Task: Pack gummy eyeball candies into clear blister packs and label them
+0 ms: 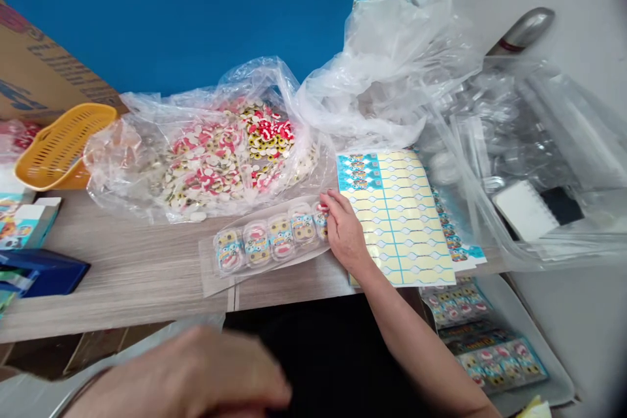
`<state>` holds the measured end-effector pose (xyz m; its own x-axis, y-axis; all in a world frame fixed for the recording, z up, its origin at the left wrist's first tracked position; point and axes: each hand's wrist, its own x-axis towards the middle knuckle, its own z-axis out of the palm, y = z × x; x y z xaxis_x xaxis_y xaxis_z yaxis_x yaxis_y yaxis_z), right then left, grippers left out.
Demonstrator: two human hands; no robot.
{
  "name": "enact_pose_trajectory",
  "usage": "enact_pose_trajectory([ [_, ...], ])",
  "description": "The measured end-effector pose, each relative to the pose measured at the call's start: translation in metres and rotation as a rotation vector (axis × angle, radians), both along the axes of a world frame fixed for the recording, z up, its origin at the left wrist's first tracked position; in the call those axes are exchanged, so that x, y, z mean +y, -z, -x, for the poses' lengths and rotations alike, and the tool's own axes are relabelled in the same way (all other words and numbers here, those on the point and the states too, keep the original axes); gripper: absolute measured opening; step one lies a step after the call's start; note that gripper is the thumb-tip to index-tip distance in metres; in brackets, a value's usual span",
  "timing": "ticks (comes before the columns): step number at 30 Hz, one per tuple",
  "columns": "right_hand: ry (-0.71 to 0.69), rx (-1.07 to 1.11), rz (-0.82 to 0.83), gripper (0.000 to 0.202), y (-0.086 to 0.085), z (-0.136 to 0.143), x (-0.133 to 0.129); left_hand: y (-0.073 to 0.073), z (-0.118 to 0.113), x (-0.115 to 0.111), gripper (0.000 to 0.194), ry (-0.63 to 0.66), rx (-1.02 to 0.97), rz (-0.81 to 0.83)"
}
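Observation:
My right hand (345, 235) grips the right end of a clear plastic pack (279, 240), which lies on the table and holds a row of small clear cases with blue labels. The left end of the pack rests over a flat translucent sheet (215, 284). Close to the camera at the lower left is my left hand (196, 372), blurred by motion, its fingers too smeared to read. Right of the pack is a yellow label sheet (416, 222) with blue labels left at its top corner. Behind the pack an open plastic bag (157, 173) holds many red, white and yellow pieces.
A yellow basket (63, 144), a blue stapler-like tool (49, 272) and a cardboard box (49, 65) stand at the left. White plastic bags (386, 59) and a clear bin (588, 235) are at the right, above a lower tray (553, 379) of packs.

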<state>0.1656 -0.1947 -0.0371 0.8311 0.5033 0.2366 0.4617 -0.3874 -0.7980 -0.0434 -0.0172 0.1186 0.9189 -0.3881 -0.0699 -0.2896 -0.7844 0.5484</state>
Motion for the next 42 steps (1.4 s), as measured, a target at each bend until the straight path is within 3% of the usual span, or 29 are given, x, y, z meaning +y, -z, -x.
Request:
enact_pose_trajectory([
  [1, -0.004, -0.001, -0.001, 0.048, 0.000, 0.000, 0.000, -0.001, -0.024, -0.003, 0.038, -0.014, -0.014, -0.025],
  [3, -0.012, -0.003, -0.010, 0.048, 0.000, 0.000, 0.000, 0.010, -0.078, -0.009, 0.045, -0.125, -0.177, -0.129],
  [6, 0.004, -0.003, -0.034, 0.048, 0.000, 0.001, 0.002, 0.046, -0.145, -0.016, 0.090, -0.210, -0.223, -0.367],
  [8, 0.028, 0.004, -0.043, 0.049, 0.001, 0.001, 0.003, 0.067, -0.166, -0.022, 0.111, -0.204, -0.142, -0.431],
  [12, 0.080, 0.046, -0.059, 0.052, 0.002, 0.003, 0.006, 0.083, -0.164, -0.034, 0.116, -0.220, -0.057, -0.454],
  [17, 0.123, 0.120, -0.134, 0.052, 0.005, 0.006, 0.005, 0.085, -0.155, -0.042, 0.083, -0.245, -0.057, -0.423],
  [20, 0.112, 0.173, -0.198, 0.051, 0.006, 0.007, 0.003, 0.091, -0.153, -0.044, 0.074, -0.267, -0.095, -0.391],
  [28, 0.065, 0.249, -0.303, 0.051, 0.010, 0.009, 0.002, 0.106, -0.146, -0.039, 0.079, -0.293, -0.207, -0.265],
  [34, 0.063, 0.231, -0.279, 0.053, 0.013, 0.010, 0.003, 0.105, -0.143, -0.039, 0.088, -0.267, -0.211, -0.271],
  [42, 0.066, 0.235, -0.206, 0.053, 0.014, 0.006, 0.003, 0.102, -0.150, -0.032, 0.076, -0.185, -0.165, -0.300],
])
